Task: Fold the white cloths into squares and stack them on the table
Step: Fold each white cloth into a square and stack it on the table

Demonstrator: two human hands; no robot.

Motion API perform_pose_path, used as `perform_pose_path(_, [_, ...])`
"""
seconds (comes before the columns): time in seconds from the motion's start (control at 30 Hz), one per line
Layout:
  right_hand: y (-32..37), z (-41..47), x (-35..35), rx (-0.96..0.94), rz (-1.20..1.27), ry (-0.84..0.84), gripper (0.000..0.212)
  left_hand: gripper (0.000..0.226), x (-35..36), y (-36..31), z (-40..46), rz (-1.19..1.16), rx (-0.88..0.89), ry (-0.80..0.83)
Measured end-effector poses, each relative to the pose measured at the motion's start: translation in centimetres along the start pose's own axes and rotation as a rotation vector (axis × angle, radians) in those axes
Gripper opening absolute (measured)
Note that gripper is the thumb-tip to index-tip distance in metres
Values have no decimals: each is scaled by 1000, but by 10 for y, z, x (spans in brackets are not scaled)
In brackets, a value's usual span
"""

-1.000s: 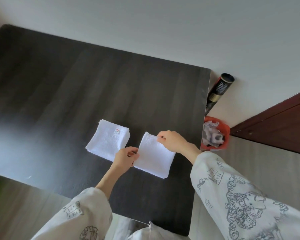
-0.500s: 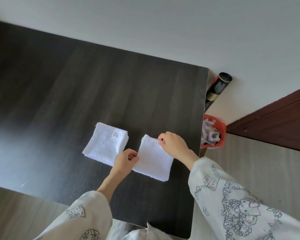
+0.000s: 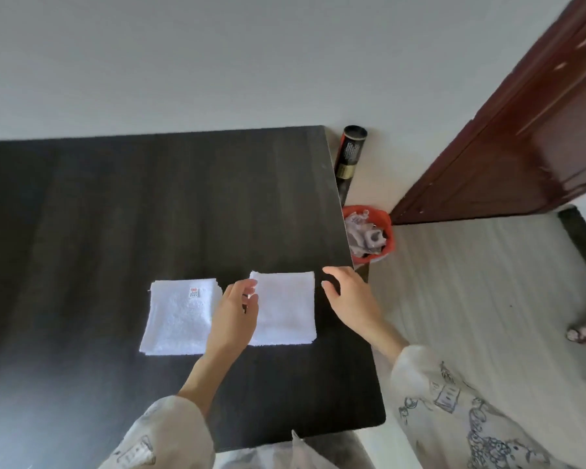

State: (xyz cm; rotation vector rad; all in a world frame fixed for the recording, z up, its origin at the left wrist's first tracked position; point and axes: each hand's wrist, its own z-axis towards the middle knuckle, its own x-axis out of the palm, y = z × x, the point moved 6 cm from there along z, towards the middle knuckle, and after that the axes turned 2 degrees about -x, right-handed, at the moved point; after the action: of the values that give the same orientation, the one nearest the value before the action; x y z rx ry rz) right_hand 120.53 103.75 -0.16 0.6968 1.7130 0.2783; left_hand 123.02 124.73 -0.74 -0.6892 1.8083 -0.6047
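Left hand point(image 3: 232, 319) with loose straight fingers over left edge of folded white terry cloth square point(image 3: 285, 308); right hand point(image 3: 351, 301) spread, gripping nothing, just beside its right edge. Cloth flat on dark wood-grain table point(image 3: 149, 204), beside stacked white cloths with small tag point(image 3: 180, 316).

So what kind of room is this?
Probably a room in a home: a dark wooden table against a plain wall, a red bin on pale plank flooring, and a brown door.
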Motion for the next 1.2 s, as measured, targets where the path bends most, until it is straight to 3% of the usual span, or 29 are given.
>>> perform_pose_path(0.23, [-71, -121, -47, 410, 345, -233, 38, 29, 68, -102, -39, 72, 336, 392])
perform_pose_path(0.43, [-116, -219, -77, 488, 449, -417, 29, 32, 128, -150, -105, 178, 476, 593])
perform_pose_path(0.63, [-199, -397, -109, 650, 524, -717, 24, 29, 222, -234, -251, 156, 780, 758])
perform_pose_path(0.93, [-305, -657, -136, 837, 560, -942, 25, 22, 352, -283, -501, 151, 1014, 1041])
perform_pose_path(1.2, [-401, -816, -159, 976, 603, -1137, 25, 22, 464, -338, -643, 253, 1193, 1176])
